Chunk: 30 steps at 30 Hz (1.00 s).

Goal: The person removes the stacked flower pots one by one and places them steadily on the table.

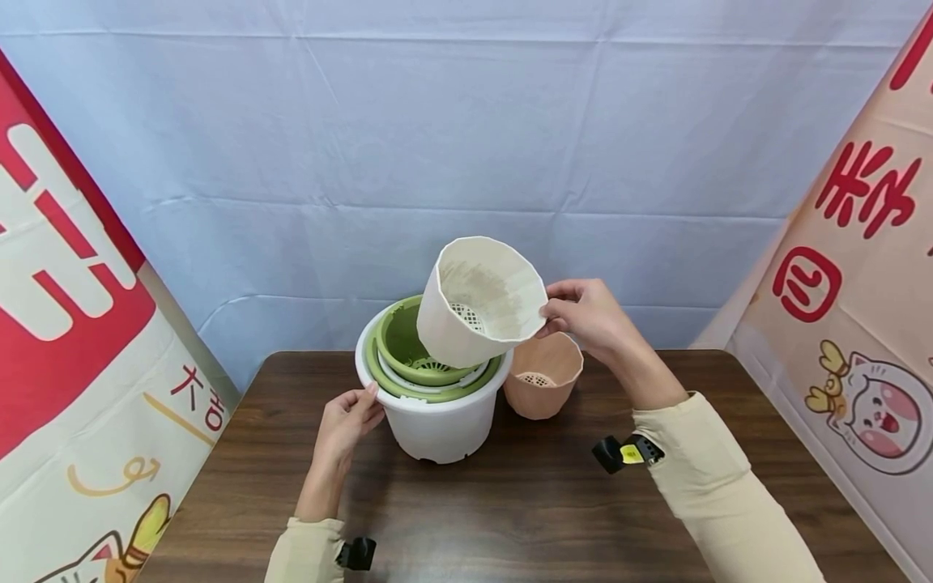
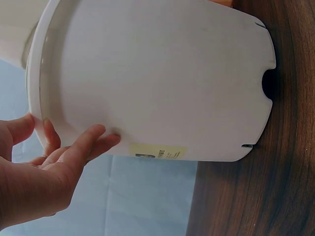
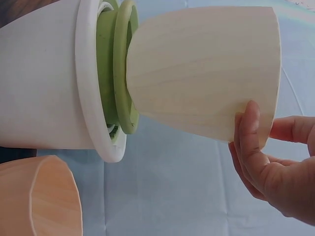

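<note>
A cream faceted flower pot (image 1: 455,336) with a perforated bottom is tilted over the nested pots, its rim pinched by my right hand (image 1: 586,316). In the right wrist view, the cream pot (image 3: 206,69) has its base at the mouth of a green pot (image 3: 129,110). The large white flower pot (image 1: 437,429) stands upright on the table, with green pots (image 1: 397,332) nested inside it. My left hand (image 1: 346,425) pinches the white pot's rim between thumb and fingers. The left wrist view shows fingertips (image 2: 101,137) against the white pot's outer wall (image 2: 162,73).
A peach faceted pot (image 1: 543,397) stands just right of the white pot, below my right hand. Under everything is a dark wooden table (image 1: 554,502). A pale blue cloth (image 1: 437,121) hangs behind, and printed banners (image 1: 860,324) flank both sides.
</note>
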{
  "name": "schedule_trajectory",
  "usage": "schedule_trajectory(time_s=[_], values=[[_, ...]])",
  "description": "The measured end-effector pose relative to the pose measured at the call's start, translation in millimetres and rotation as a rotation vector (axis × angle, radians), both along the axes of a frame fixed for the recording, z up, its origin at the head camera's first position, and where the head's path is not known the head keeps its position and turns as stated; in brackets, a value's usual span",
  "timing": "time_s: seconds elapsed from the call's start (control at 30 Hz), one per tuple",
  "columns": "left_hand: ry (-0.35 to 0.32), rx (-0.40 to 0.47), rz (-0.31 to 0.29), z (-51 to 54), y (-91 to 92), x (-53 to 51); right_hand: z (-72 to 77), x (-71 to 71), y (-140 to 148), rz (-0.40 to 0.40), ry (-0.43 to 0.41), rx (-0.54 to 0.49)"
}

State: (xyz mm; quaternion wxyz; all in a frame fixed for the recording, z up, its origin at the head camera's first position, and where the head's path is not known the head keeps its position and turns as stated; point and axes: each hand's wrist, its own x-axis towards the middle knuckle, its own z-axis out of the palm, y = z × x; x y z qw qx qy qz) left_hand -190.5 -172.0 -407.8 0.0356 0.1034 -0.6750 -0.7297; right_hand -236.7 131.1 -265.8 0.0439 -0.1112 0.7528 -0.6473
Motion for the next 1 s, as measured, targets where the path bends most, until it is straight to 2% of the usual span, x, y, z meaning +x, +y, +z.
schedule_trajectory(time_s=[0.57,1.0], values=[[-0.001,0.008,-0.007,-0.5,-0.5,-0.7,3.5,7.4,11.4,-0.018,-0.002,0.009],[-0.004,0.004,0.003,-0.6,0.8,-0.8,-0.7,11.4,20.9,-0.040,-0.014,0.022]])
